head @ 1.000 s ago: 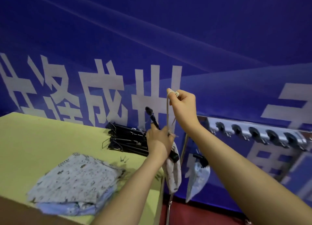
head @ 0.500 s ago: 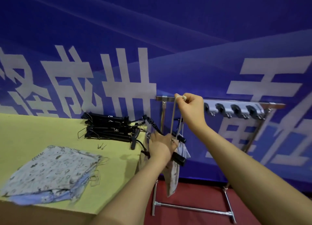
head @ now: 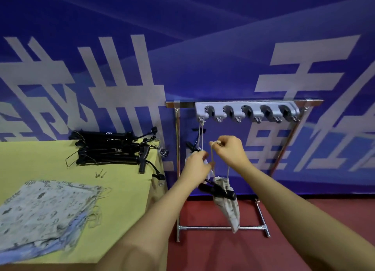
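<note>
Drawstring bag [head: 227, 207] of pale printed cloth, hanging in front of the rack [head: 310, 102], below its grey hook strip [head: 243, 112] and just above its foot bar. A black piece [head: 220, 191] lies slantwise across the bag's mouth, part in, part out. The cord [head: 228, 170] runs up from the mouth as a loop. The right hand [head: 229, 151] pinches the top of that loop between thumb and fingertips, its other fingers curled in, a little below the strip. The left hand [head: 196, 167] is curled tight at the rack's left end and seems to grip the bag's gathered neck; what exactly sits under the fingers cannot be made out. A second cord [head: 202, 136] already hangs from the leftmost hook [head: 201, 119], and what looks like another bag is mostly hidden behind the left hand. The other hooks along the strip carry nothing. Left of the rack stands a yellow-green table [head: 125, 199], with a heap of black pieces [head: 109, 148] at the end nearest the rack and a stack of folded cloth bags [head: 44, 205] farther off. A blue banner [head: 182, 47] hangs behind the rack. Risks as judged from here: the loop is held only by a fingertip pinch, so it could slip before it reaches a hook and the bag would drop. The black piece pokes out of an open mouth and could slide free if the neck is let go early. The two cords hang close together, so the new loop could snag the hung one or land on the same hook.
</note>
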`<control>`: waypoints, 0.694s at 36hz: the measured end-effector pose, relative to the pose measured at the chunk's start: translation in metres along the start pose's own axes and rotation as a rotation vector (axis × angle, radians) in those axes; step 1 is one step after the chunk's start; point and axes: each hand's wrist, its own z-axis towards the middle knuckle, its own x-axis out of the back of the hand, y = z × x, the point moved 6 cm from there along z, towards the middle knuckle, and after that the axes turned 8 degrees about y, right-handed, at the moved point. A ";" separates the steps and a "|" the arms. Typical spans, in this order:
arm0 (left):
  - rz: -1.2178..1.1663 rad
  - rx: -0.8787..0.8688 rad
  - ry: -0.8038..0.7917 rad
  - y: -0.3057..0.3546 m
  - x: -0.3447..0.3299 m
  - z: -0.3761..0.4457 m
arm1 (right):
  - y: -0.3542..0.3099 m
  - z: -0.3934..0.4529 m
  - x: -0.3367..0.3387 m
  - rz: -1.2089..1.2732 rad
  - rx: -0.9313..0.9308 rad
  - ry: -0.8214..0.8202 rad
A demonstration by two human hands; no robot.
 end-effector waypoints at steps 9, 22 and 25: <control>-0.249 0.073 -0.270 0.006 -0.031 0.057 | 0.025 0.036 0.001 -0.067 -0.022 -0.086; -0.517 0.191 -0.091 0.002 -0.041 0.160 | 0.069 0.122 -0.021 -0.075 -0.045 -0.060; -0.527 0.186 -0.008 0.008 -0.041 0.181 | 0.070 0.140 -0.022 -0.062 -0.016 0.002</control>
